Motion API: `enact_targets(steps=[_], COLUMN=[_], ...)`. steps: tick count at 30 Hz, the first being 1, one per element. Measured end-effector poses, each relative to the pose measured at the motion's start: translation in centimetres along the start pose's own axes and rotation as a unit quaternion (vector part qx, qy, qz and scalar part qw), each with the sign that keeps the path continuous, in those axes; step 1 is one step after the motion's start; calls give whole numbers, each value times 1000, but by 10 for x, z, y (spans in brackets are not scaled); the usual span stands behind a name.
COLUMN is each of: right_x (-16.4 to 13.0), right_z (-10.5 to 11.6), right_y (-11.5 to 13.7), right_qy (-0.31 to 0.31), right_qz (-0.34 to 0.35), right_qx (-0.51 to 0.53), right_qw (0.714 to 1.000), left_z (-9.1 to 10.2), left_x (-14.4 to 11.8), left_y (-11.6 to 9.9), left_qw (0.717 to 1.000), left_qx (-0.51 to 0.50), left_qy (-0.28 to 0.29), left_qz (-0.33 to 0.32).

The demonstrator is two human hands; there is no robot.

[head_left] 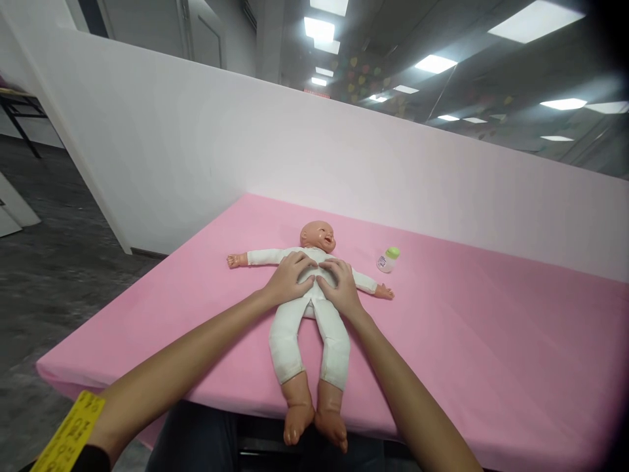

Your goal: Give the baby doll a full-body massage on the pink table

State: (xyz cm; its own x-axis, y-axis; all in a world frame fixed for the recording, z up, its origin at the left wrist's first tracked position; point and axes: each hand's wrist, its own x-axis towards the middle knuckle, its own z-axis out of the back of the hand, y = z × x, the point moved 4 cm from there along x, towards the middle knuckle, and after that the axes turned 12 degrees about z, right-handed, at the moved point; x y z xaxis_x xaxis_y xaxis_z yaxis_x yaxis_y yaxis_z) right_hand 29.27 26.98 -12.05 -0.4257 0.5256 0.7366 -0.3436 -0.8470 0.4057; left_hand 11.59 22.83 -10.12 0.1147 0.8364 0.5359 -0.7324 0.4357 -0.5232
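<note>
Doll: lying on its back [320,305] on the pink cloth, in front of the person, head at the far end and feet toward the person, both arms stretched out to the sides
Doll's head: bald [312,233], turned to the person's right
Left hand: palm down on the doll's chest [291,278], fingers curved, thumb spread away from them, nothing pinched
Right hand: mirrors the left on the other side of the chest [343,283], fingers bent, thumb and fingers apart, nothing pinched
Hands together: fingertips close to each other over the middle of the chest
Doll's feet: bare [299,413], at the near edge of the table
Bottle: small, with a green cap [386,262], near the doll's arm on the right
Cloth: pink, spread over the table [472,334]
Wall: low and white, behind the table [393,170]
Yellow strip: black marks on it, by the left forearm [69,436]
</note>
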Motion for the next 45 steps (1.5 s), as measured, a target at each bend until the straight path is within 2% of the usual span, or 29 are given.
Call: enact_targets(steps=[6, 15, 21, 26, 28, 34, 37, 40, 42, 45], right_x=[-3, 5, 1, 0, 1, 6, 6, 4, 1, -6], right_z=[-4, 8, 3, 1, 1, 9, 16, 28, 39, 62], right_y=[-12, 10, -4, -11, -7, 0, -4, -17, -29, -52], right_qy=[20, 20, 45, 49, 45, 46, 60, 66, 67, 62], right_qz=[-11, 32, 21, 11, 12, 29, 22, -15, -46, -98], right_qx=[14, 9, 25, 40, 40, 48, 84, 99, 79, 17], right_qw=[1000, 999, 998, 998, 998, 997, 994, 993, 994, 993], left_z=[-9, 5, 1, -1, 3, 19, 29, 48, 64, 85], left_x=[-1, 1, -1, 0, 0, -1, 0, 4, 7, 6], left_y=[16, -2, 5, 14, 12, 1, 7, 25, 42, 69], left_qw=[999, 1000, 1000, 998, 998, 999, 999, 998, 990, 953], left_qx=[12, -4, 8, 33, 24, -3, -16, 22, 84, 188], left_qy=[-4, 2, -11, 33, 49, 34, 46, 24, -11, -24], left_qz=[36, 0, 8, 34, 30, 19, 14, 57, 114, 236])
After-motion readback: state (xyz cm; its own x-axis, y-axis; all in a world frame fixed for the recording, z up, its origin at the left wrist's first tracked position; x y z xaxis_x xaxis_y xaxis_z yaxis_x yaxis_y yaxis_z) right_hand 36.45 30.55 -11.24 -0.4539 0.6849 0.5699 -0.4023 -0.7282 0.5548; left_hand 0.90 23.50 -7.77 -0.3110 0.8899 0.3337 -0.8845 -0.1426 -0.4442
